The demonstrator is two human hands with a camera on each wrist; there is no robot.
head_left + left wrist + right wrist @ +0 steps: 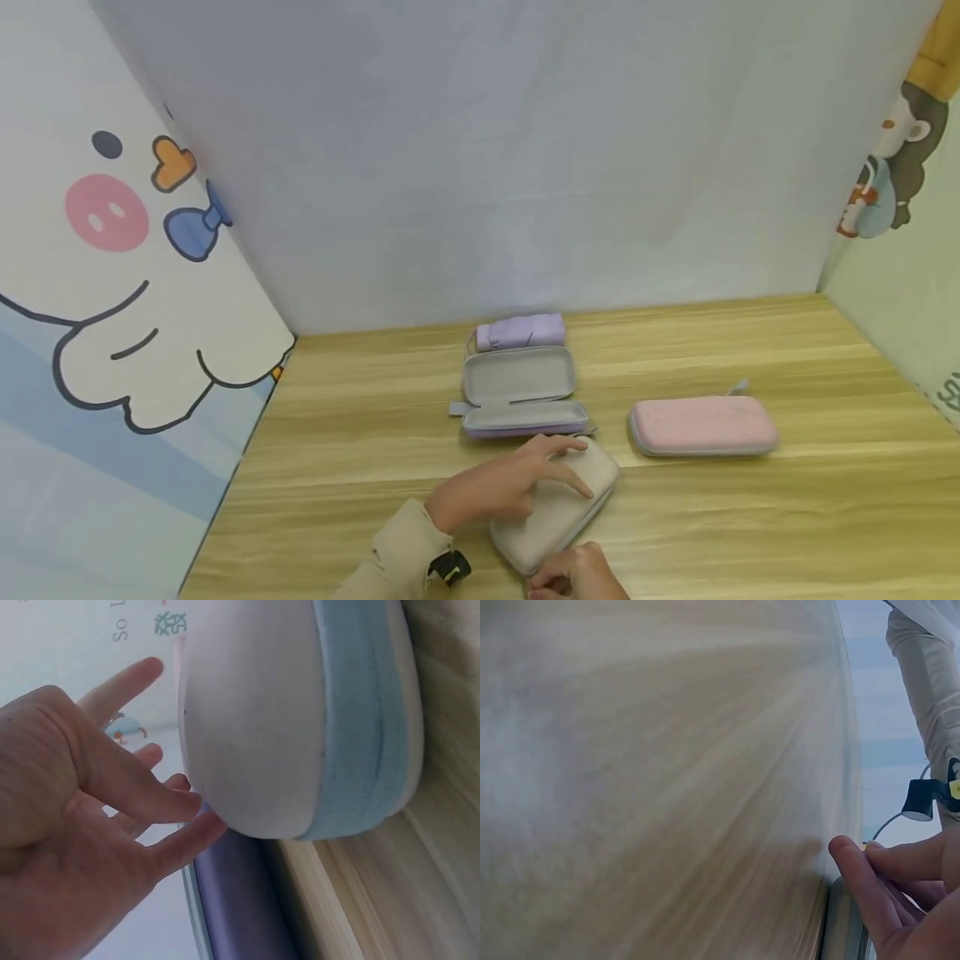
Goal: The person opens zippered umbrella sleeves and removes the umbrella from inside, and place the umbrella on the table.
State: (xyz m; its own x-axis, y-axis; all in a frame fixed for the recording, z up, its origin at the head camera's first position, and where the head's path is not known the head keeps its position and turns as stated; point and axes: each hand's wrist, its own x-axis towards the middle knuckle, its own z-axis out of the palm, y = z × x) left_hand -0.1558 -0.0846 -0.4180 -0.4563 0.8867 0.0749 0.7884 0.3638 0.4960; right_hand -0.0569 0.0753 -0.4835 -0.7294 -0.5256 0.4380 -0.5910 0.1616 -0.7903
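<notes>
While the cream case (553, 518) points lengthwise far-right, left fingers (566, 477) splay, right fingers (864, 894) pinch its corner.

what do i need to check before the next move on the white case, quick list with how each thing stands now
1. The left hand is on the white case: ok, it lies across the top.
2. The right hand is at the case's near end: ok, thumb and finger pinch there.
3. What exactly the right grip pinches: cannot tell, the fingers hide it.
4. The white case has its lid down: ok along the visible side; the near corner is covered.
5. Free room beyond its far end: not ok, the open case lies close behind.
6. The pink case is out of the way: ok, a gap shows between them.
</notes>
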